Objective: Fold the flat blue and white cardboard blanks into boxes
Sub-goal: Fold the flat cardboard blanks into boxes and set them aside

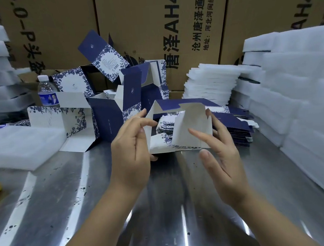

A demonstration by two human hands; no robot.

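Box point(160, 144) half-folded: our left hand point(132, 144) pinches its side, our right hand point(222, 155) presses the flap point(191, 121), fingers straight; uneven pressure may crease it.

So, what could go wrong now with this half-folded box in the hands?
1. The right hand presses the white flap while the left hand grips only one wall of the half-folded box; it may crease crookedly.
2. The loose pile of folded boxes behind could slide onto it.
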